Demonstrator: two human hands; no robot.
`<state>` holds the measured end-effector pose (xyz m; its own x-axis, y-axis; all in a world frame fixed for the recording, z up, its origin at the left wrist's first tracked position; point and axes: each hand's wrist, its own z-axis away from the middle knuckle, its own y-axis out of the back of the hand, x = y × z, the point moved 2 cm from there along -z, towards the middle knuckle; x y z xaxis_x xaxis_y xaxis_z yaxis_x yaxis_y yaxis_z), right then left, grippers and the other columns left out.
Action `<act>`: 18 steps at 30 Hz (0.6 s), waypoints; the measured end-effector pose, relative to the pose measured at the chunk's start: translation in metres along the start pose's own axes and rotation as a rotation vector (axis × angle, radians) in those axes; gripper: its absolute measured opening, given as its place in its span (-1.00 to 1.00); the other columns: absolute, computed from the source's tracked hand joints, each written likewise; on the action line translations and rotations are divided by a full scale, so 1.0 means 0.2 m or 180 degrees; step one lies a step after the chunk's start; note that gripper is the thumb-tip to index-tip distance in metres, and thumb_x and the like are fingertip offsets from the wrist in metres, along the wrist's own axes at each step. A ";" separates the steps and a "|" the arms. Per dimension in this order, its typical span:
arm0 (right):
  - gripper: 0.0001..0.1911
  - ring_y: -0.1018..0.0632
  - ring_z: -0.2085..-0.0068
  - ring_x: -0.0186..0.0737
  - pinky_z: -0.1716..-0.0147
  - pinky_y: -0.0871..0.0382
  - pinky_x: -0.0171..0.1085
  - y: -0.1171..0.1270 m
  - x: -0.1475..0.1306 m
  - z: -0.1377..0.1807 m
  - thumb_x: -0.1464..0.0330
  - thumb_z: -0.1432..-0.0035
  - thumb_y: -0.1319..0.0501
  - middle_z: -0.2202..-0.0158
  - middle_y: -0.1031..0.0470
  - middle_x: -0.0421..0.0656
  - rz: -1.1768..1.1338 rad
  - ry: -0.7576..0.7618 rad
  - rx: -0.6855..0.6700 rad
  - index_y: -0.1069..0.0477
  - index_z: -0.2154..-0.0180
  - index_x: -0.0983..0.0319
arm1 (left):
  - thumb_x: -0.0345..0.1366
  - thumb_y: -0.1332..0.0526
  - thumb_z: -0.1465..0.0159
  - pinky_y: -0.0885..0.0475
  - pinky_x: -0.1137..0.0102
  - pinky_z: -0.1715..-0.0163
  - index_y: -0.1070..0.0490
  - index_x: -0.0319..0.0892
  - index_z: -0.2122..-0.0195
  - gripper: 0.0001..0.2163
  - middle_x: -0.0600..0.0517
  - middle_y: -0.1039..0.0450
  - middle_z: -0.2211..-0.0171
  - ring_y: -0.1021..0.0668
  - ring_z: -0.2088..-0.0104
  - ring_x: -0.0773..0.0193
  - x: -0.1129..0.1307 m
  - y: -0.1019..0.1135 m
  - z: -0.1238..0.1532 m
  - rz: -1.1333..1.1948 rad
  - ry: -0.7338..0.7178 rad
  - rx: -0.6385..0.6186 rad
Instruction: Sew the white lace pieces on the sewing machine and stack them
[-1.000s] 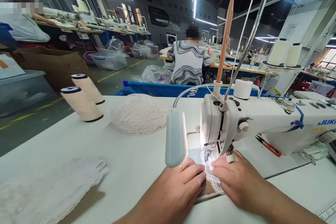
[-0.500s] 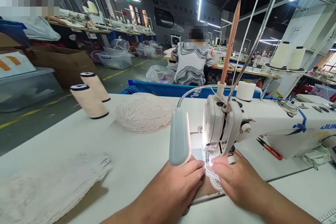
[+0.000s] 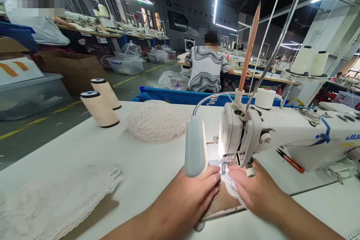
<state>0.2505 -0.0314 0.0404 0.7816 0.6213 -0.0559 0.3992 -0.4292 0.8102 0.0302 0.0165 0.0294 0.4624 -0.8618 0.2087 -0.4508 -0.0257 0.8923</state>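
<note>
A strip of white lace trim [image 3: 232, 188] lies over a brown fabric piece [image 3: 222, 201] under the needle of a white sewing machine [image 3: 284, 135]. My left hand [image 3: 188, 199] rests flat on the brown piece to the left of the lace, fingers stretched toward the presser foot. My right hand [image 3: 255, 191] lies flat on the right side, fingertips pressing the lace just before the foot. A grey lamp head [image 3: 195, 147] hangs over my left hand and hides part of it.
A heap of white lace [image 3: 157, 122] and two cream thread cones [image 3: 99, 108] sit at the back of the white table [image 3: 135, 165]. More lace [image 3: 53, 202] lies front left. Red snips [image 3: 291, 160] lie by the machine. A person [image 3: 206, 68] sits ahead, back turned.
The lace has fed further under the foot, leaving a shorter length before it. Both hands stay flat on the fabric, shifted slightly right and down with the camera view.
</note>
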 end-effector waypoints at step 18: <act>-0.76 -0.50 0.16 -0.06 0.08 -0.49 -0.16 0.02 0.03 0.02 0.57 -0.34 -0.14 0.11 -0.62 -0.03 -0.0311 -0.0063 -0.0208 -0.52 0.25 0.18 | -0.13 -0.25 -0.45 -0.45 -0.10 -0.10 -0.49 -0.12 0.30 -0.78 -0.17 -0.49 -0.06 -0.46 -0.14 -0.23 -0.06 -0.07 0.03 -0.0454 0.0507 0.0570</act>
<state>0.2584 -0.0314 0.0410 0.7501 0.6447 -0.1474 0.4422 -0.3232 0.8367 0.0264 0.0241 0.0127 0.6387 -0.7529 0.1591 -0.4938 -0.2424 0.8351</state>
